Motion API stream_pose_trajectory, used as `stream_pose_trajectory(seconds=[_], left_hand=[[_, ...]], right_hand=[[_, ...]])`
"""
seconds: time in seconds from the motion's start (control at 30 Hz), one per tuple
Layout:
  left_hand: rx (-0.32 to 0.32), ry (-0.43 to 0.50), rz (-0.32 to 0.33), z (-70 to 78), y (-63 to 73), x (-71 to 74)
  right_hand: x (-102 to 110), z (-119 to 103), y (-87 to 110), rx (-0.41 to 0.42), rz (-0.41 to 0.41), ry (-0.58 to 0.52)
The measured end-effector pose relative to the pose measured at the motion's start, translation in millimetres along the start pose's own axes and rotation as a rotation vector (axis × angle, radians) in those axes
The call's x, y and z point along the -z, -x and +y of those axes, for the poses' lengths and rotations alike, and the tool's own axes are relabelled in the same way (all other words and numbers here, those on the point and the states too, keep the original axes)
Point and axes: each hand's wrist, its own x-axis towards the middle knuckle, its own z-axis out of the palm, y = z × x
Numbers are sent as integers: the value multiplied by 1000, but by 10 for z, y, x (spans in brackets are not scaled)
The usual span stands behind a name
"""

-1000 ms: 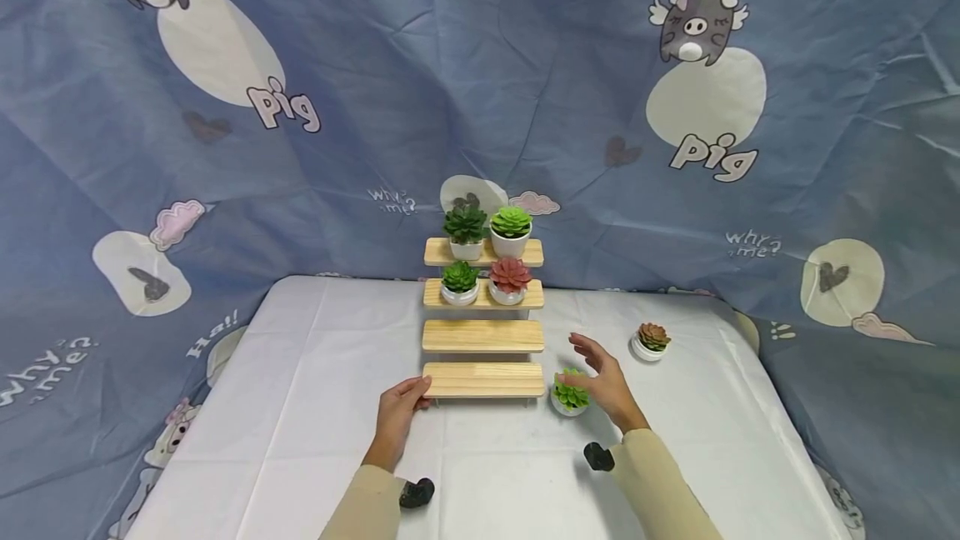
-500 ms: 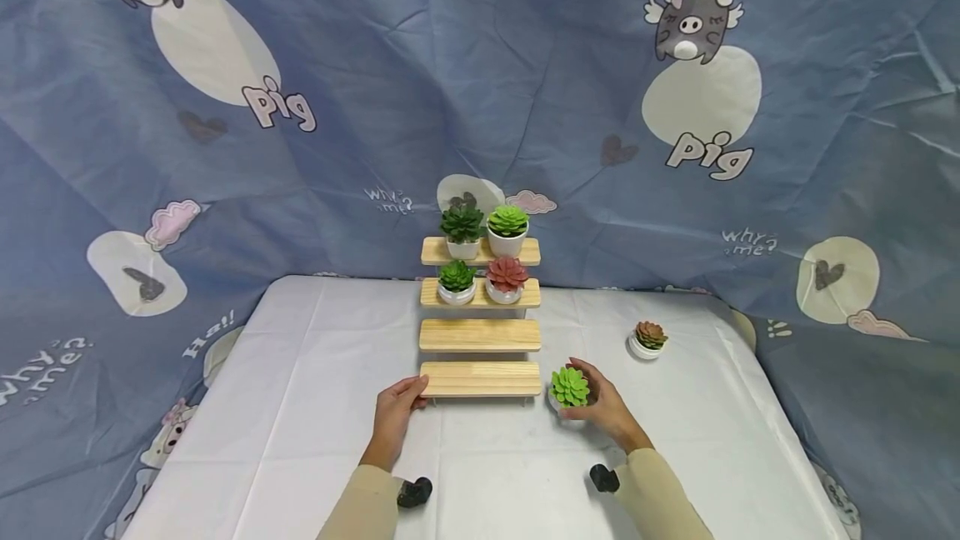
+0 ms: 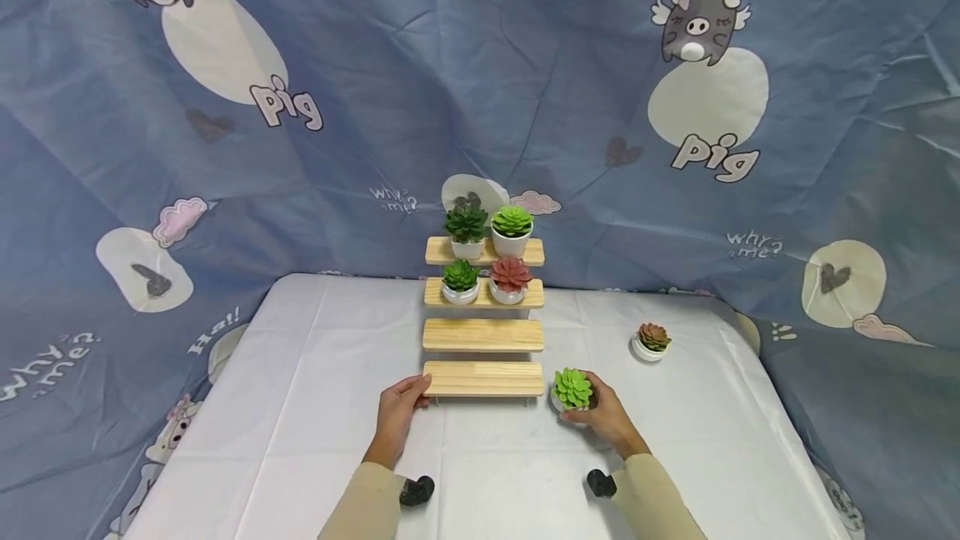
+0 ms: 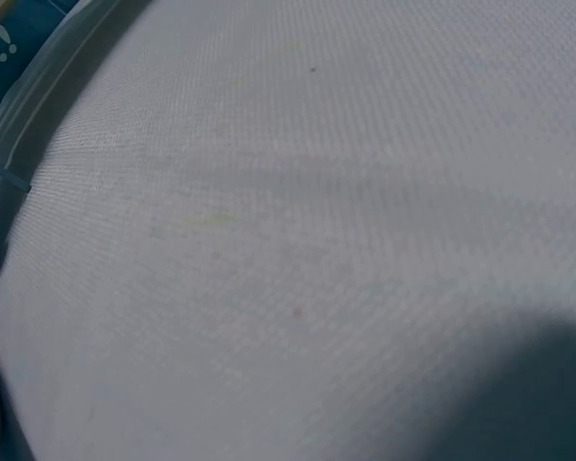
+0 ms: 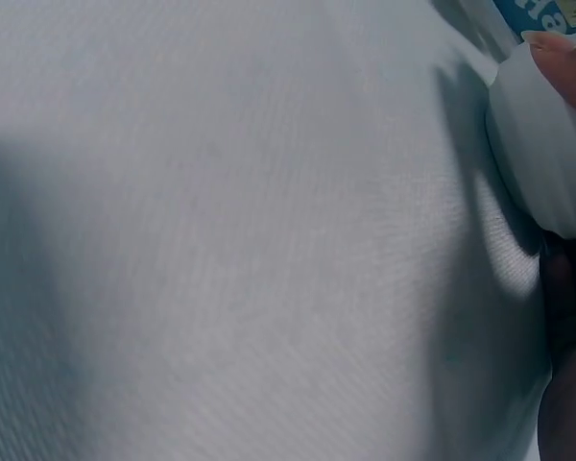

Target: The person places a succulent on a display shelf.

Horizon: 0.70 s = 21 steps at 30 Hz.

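Note:
A four-step wooden plant stand [image 3: 483,379] stands mid-table in the head view. My left hand [image 3: 395,417] grips the left end of its lowest step, thumb on top. Right of that step, my right hand [image 3: 613,422] holds a bright green succulent [image 3: 572,387] by its white pot [image 5: 542,144], which stands low over the cloth in the right wrist view. A dark green plant [image 3: 466,225] and a light green one [image 3: 512,223] occupy the top step. Below them sit a green succulent [image 3: 460,275] and a red one [image 3: 510,274]. The two lower steps are bare.
A brownish-red succulent [image 3: 652,338] in a white pot stands farther back on the right. White cloth [image 3: 300,407] covers the table. A blue printed curtain [image 3: 480,107] hangs behind it and along both sides.
My right hand has come down from above the bright green succulent and closed round its pot. The left hand keeps its grip on the lowest step.

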Motion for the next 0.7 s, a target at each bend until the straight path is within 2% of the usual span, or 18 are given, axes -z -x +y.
stream_pose_trajectory(seconds=[0.27,0.43,0.7], left_hand=[[7,-2,-1,9,-2,4],[-3,11,-12,-9,-6,8],[17,-1,-2,-1,-13,2]], right_hand=[[-19,17,-5,2,38,4],[-34,22,-4,-16,67,-4],[8,7,50,-43,118,-37]])
